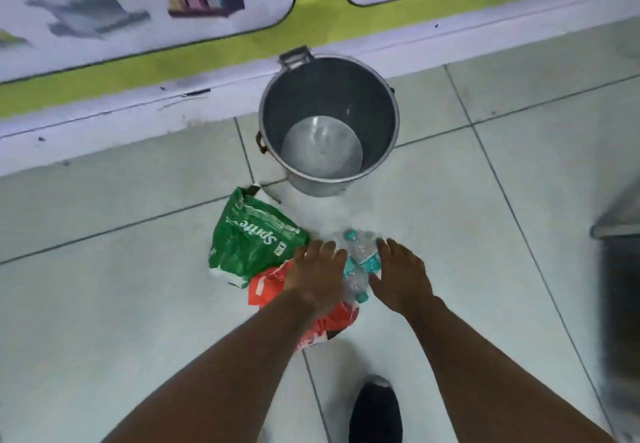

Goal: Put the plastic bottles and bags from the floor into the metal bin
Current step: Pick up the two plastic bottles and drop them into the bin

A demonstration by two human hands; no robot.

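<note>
An empty metal bin (273,110) stands on the tiled floor by the wall. In front of it lie a green Sprite plastic bag (249,238), a red plastic bag (266,286) and clear plastic bottles with teal labels (363,259). My left hand (317,276) hovers over the red bag beside the bottles, fingers spread, holding nothing. On the other side of the bottles, my right hand (401,276) is also open. The bottles lie between both hands, partly hidden by them.
A wall with a yellow-green stripe and printed panels (207,51) runs behind the bin. A dark blurred object (620,290) stands at the right edge. My black shoe (375,411) is on the floor below the bags.
</note>
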